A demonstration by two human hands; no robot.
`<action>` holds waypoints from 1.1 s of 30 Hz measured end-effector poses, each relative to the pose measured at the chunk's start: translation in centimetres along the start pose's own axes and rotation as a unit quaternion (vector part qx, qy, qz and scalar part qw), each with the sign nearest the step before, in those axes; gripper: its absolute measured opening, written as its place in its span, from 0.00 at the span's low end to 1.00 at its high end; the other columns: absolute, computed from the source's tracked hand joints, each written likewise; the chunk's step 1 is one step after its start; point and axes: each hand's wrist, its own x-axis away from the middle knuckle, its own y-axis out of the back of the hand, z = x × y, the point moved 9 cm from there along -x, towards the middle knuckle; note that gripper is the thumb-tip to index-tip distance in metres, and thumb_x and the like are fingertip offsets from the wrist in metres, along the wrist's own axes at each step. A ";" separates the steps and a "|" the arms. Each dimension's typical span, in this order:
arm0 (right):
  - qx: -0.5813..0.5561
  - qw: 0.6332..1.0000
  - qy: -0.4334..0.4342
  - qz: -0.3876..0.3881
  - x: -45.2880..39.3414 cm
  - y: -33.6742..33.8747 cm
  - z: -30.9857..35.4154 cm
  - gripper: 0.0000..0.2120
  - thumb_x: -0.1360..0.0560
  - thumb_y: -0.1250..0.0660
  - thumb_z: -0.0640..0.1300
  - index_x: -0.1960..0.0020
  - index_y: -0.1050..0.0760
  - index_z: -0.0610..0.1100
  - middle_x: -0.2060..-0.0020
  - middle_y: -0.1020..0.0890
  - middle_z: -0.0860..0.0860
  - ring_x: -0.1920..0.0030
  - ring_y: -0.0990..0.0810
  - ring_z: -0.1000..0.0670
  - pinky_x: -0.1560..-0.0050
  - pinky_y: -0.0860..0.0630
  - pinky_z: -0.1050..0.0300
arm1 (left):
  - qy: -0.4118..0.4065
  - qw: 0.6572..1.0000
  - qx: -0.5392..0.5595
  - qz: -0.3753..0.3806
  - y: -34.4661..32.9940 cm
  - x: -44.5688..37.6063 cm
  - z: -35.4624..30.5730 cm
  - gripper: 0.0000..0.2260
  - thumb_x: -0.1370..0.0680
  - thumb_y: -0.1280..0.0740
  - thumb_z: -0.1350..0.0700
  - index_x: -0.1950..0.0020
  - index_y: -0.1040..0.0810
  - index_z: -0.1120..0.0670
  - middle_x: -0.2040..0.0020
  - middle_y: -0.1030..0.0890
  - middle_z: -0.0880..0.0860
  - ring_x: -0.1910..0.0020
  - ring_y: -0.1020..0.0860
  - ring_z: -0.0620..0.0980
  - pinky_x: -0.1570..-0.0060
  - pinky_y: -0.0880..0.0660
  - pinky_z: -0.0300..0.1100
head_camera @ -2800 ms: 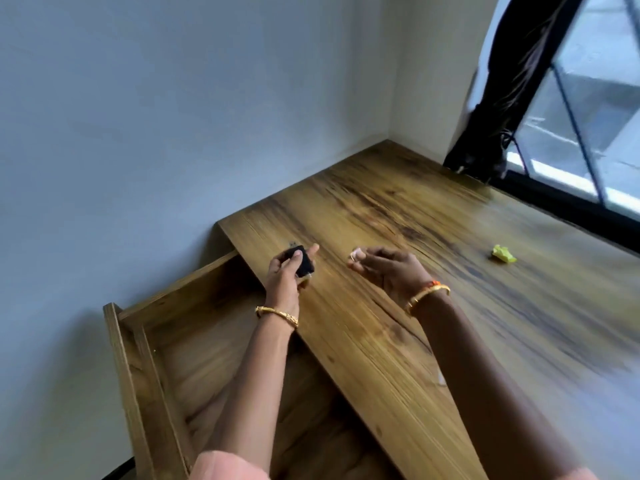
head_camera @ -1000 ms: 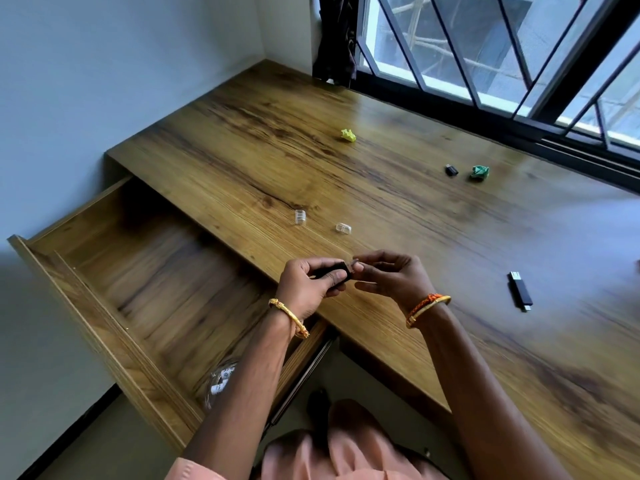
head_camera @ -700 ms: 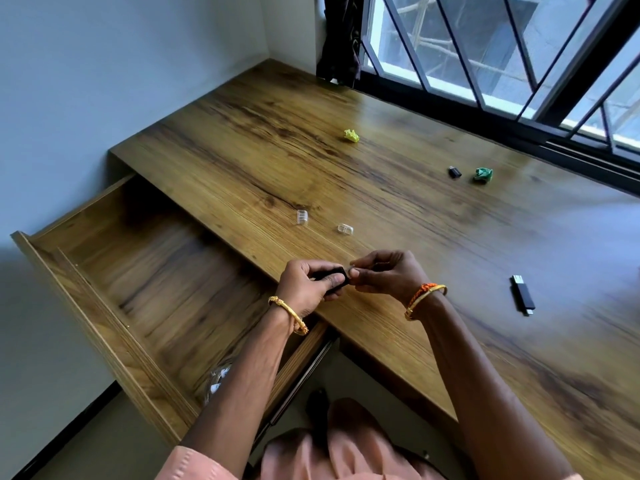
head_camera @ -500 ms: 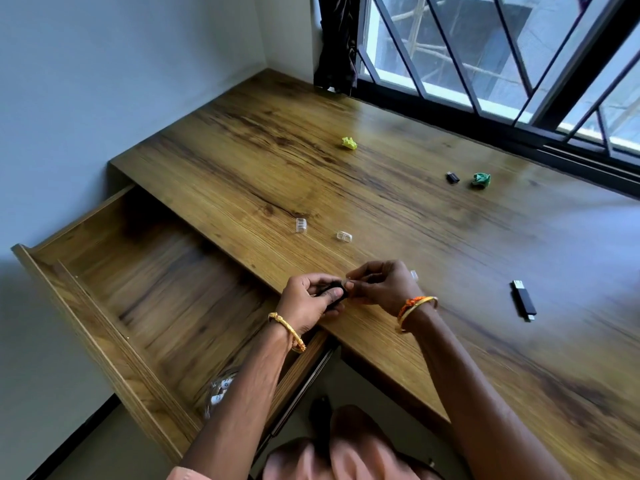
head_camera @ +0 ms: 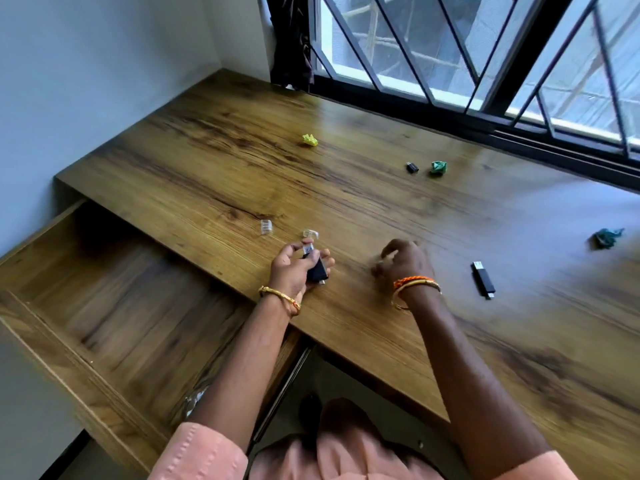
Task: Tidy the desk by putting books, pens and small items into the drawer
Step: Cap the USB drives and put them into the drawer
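Wood-grain laminate, brown and streaked, covered the desk (head_camera: pixel 346 188) and the open drawer (head_camera: pixel 114 306) at its left. The left hand (head_camera: pixel 298 268) curled around a small black plastic USB stick (head_camera: pixel 316 268) with a metal end, above the desk's near edge. The right hand (head_camera: pixel 403 263) was blurred; its grasp could not be told. Two clear plastic caps (head_camera: pixel 266 226) lay just beyond. A second black stick (head_camera: pixel 483 279) lay well to the right. No writing was legible.

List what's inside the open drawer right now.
In the drawer, only one clear plastic item shows, at the near end beside the left forearm. The arm hides part of that end; the rest of the floor shows bare wood.
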 end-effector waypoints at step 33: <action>-0.687 0.683 -0.147 0.201 6.8 -3.3 0.2 0.09 0.33 0.31 0.30 0.53 0.23 0.30 0.61 0.17 0.37 0.63 0.15 0.44 0.65 0.18 0.60 | -0.188 0.980 -0.068 -0.001 -4.9 3.4 -0.9 0.15 0.23 0.35 0.67 0.48 0.36 0.49 0.55 0.17 0.56 0.56 0.17 0.56 0.48 0.22 0.60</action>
